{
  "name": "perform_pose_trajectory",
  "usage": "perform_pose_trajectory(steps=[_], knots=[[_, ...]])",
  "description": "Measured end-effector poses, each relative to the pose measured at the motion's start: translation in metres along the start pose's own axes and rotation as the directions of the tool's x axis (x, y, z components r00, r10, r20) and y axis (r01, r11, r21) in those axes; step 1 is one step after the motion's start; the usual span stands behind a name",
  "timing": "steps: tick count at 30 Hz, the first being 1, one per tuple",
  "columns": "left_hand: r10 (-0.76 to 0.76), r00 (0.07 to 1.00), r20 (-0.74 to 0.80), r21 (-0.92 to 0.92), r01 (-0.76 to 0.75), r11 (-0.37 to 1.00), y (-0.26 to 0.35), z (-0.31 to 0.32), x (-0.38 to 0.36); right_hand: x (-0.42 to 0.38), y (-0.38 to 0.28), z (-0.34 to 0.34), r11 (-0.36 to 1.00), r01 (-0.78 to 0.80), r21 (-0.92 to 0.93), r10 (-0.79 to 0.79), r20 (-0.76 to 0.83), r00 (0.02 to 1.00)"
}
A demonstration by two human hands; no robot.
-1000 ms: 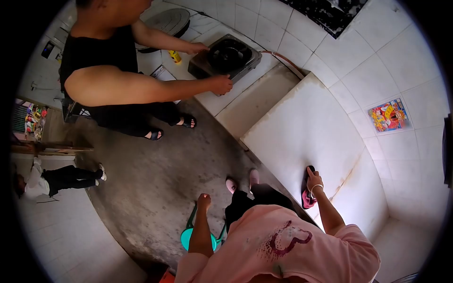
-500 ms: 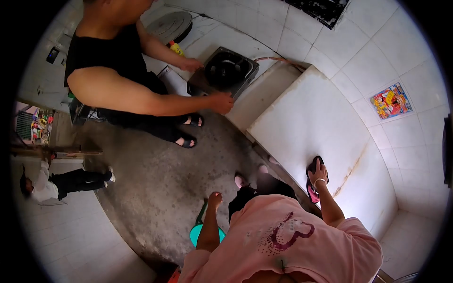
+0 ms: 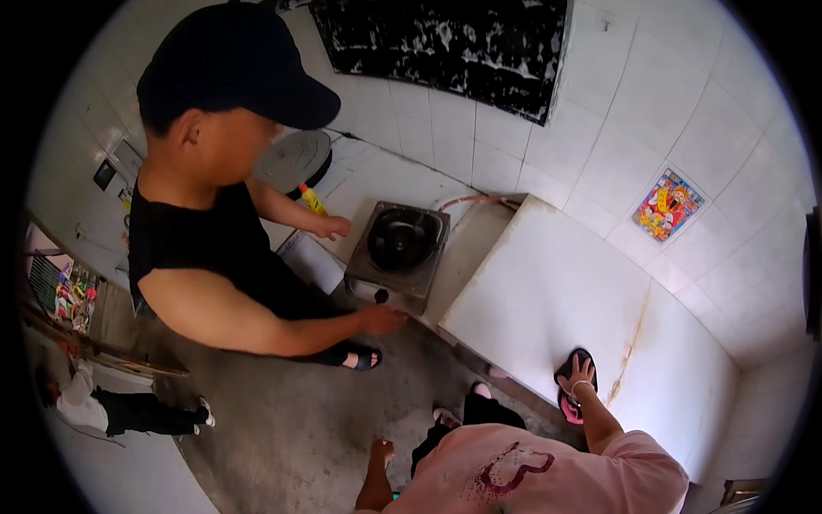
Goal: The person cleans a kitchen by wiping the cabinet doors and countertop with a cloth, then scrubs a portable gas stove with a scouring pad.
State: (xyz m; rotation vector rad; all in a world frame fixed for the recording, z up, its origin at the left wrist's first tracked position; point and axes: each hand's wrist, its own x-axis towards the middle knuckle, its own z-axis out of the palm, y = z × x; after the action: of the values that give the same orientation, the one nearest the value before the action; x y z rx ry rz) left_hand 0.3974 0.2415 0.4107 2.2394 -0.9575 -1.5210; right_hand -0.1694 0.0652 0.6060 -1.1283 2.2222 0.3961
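The right hand [image 3: 581,374] lies flat, fingers slightly spread, palm down on a black and pink slipper [image 3: 572,390] that rests on the white tiled raised counter [image 3: 548,291], near the counter's front edge; a pale bangle circles the wrist. The hand presses on the slipper rather than closing around it. The slipper lies with its long axis running from the counter's edge toward the tiled wall, its black end under the fingers pointing away from the person and its pink end toward the person's pink shirt. The left hand [image 3: 382,449] hangs low beside the body over the grey concrete floor [image 3: 291,428], curled into a loose fist; whether it holds anything cannot be told. Well apart from both, another person in a black cap and black sleeveless top stands at the lower white tiled ledge, with one hand [image 3: 382,319] at the front of a square metal gas stove [image 3: 399,248] and the other hand [image 3: 332,227] beside its far edge. A colourful picture [image 3: 668,204] is stuck to the white tiled wall above the counter.
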Motion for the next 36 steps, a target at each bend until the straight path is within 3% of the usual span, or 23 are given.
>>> perform_pose_trajectory(steps=[2,5,9,14,18,20,28,33,36], knots=[[-0.093,0.996,0.006,-0.066,0.093,0.994,0.025,-0.01,-0.014,0.008,0.003,0.002,1.0,0.022,-0.014,-0.022,-0.012,1.0],[-0.081,0.996,0.049,-0.351,0.093,0.932,0.056,-0.006,-0.023,0.016,0.008,0.005,0.997,0.05,-0.053,-0.05,-0.008,0.999],[-0.001,0.985,0.174,-0.343,0.062,0.937,0.07,-0.001,-0.011,0.022,0.011,0.007,0.998,0.051,-0.042,-0.051,-0.01,0.999],[-0.048,0.995,0.085,-0.124,0.058,0.991,0.097,0.009,-0.026,0.02,0.01,0.007,0.998,0.045,-0.038,-0.045,-0.007,0.999],[-0.032,0.992,0.124,-0.125,0.047,0.991,0.079,0.007,-0.026,0.019,0.009,0.006,0.999,0.028,-0.03,-0.029,-0.026,0.999],[0.004,0.993,0.118,0.138,-0.021,0.99,0.063,0.003,-0.018,0.015,0.007,0.003,1.0,0.016,-0.019,-0.016,-0.02,1.0],[-0.151,0.969,0.194,0.084,0.137,0.987,0.023,-0.002,0.004,0.017,0.004,0.005,1.0,-0.018,-0.012,0.018,-0.016,1.0],[-0.311,0.891,0.331,0.171,0.267,0.948,0.024,-0.001,0.017,0.011,0.004,0.002,1.0,0.008,0.004,-0.007,-0.024,1.0],[-0.256,0.892,0.373,0.259,0.165,0.952,0.034,0.0,0.033,0.013,0.004,0.003,1.0,-0.01,0.014,0.01,-0.021,1.0]])
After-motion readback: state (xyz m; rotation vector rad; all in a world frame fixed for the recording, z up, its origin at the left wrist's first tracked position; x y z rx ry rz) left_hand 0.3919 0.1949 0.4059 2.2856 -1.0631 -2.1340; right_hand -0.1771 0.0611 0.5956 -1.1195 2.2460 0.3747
